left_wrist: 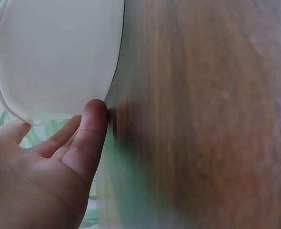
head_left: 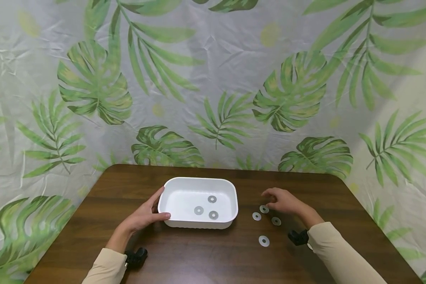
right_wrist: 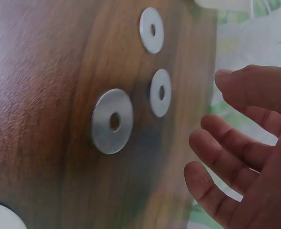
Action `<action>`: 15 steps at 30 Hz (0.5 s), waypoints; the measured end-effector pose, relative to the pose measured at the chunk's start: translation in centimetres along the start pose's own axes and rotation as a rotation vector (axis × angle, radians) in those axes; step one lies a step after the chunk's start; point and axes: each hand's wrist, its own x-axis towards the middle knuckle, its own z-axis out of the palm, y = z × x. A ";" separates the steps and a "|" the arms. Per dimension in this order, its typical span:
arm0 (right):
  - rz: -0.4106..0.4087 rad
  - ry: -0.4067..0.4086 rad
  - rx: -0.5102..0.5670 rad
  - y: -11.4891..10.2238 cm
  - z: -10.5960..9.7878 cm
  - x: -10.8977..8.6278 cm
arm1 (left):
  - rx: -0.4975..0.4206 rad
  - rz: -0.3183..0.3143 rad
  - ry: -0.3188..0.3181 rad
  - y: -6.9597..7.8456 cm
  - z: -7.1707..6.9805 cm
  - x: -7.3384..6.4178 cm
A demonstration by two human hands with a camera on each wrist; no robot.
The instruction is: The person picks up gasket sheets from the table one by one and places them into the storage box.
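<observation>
A white rectangular tub (head_left: 199,225) stands on the table, with three flat metal washers lying on its floor, one of them a washer (head_left: 210,215) near the front wall. My left hand (head_left: 143,216) holds the tub's left end, thumb at the near rim and fingers along the side. In the left wrist view, its fingertips touch the tub wall. Right of the tub, several more washers lie flat on the wood. My right hand (head_left: 285,200) hovers by them, fingers loosely bent and holding nothing. The right wrist view shows a gap between this hand and the nearest washer (right_wrist: 124,121).
The dark brown wooden table (head_left: 198,260) has rounded far corners. Behind it hangs a pale cloth (head_left: 227,67) printed with green leaves. One washer (head_left: 267,243) lies nearer the front than the others. Both wrists carry black devices, one a wrist device (head_left: 137,257) on the left.
</observation>
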 end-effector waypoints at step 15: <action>-0.054 0.023 -0.097 1.0 2.1 0.2 | -0.009 0.002 0.002 -0.2 0.0 0.1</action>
